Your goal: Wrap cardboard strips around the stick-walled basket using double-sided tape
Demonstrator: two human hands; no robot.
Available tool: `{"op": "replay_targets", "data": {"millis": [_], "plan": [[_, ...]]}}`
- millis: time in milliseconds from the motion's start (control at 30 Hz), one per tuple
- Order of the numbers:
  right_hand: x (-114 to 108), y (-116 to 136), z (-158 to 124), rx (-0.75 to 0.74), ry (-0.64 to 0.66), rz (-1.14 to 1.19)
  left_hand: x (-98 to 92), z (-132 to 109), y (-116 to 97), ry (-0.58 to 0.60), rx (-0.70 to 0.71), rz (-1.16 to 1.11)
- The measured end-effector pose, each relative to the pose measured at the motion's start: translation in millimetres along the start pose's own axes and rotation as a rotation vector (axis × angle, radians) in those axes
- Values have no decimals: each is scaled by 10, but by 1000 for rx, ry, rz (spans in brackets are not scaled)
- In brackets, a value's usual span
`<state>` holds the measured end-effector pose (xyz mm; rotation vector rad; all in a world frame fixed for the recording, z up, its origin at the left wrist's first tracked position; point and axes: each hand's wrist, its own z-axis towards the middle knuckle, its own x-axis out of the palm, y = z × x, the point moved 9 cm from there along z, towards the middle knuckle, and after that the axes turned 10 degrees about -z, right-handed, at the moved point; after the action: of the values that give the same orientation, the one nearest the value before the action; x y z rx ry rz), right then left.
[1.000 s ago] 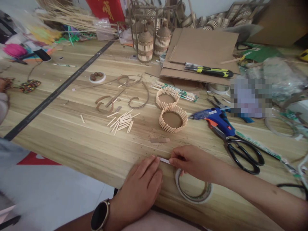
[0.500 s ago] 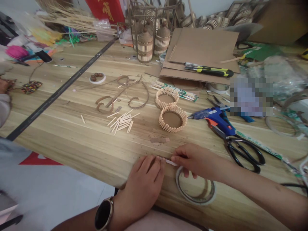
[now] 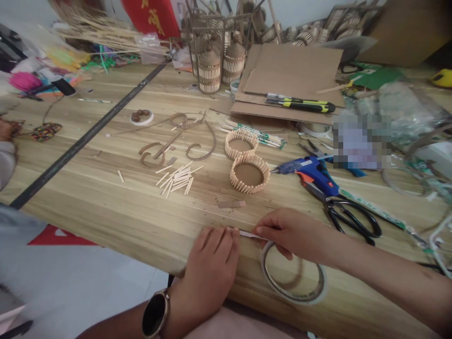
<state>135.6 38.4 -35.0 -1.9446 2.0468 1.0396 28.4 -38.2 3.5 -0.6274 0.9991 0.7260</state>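
A narrow white strip of tape (image 3: 248, 234) stretches along the near part of the table between my two hands. My left hand (image 3: 213, 259), fingers together and bent down onto the wood, holds the strip's left end under its fingertips. The thumb and fingers of my right hand (image 3: 282, 230) pinch the other end. Just below my right hand the tape roll (image 3: 319, 285) stands tilted, its rim touching the fingers. Beyond my hands lies a short brown cardboard strip (image 3: 231, 204). Two rings of small wooden sticks (image 3: 249, 176) with cardboard bases sit farther back.
Right of the rings lie a blue glue gun (image 3: 318, 174) and black-handled scissors (image 3: 353, 216). Loose short sticks (image 3: 178, 179) are scattered left of centre. A utility knife (image 3: 307, 104) rests on cardboard sheets (image 3: 293, 70). At the far left another person's sleeve (image 3: 6, 160) shows.
The tape roll has shifted slightly right and tilted more, and my right hand has turned a little. The view has moved slightly. My left hand stays at the same spot on the table.
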Motion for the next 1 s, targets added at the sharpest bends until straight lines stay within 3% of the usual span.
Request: {"op": "replay_targets", "data": {"millis": [167, 567, 1000], "plan": [[-23, -64, -64, 27, -39, -21, 41, -14, -3, 19, -7, -5], [23, -552, -246, 86, -47, 146, 24, 6, -48, 12, 21, 48], [63, -530, -195, 77, -34, 126, 37, 0, -49, 27, 22, 45]]}}
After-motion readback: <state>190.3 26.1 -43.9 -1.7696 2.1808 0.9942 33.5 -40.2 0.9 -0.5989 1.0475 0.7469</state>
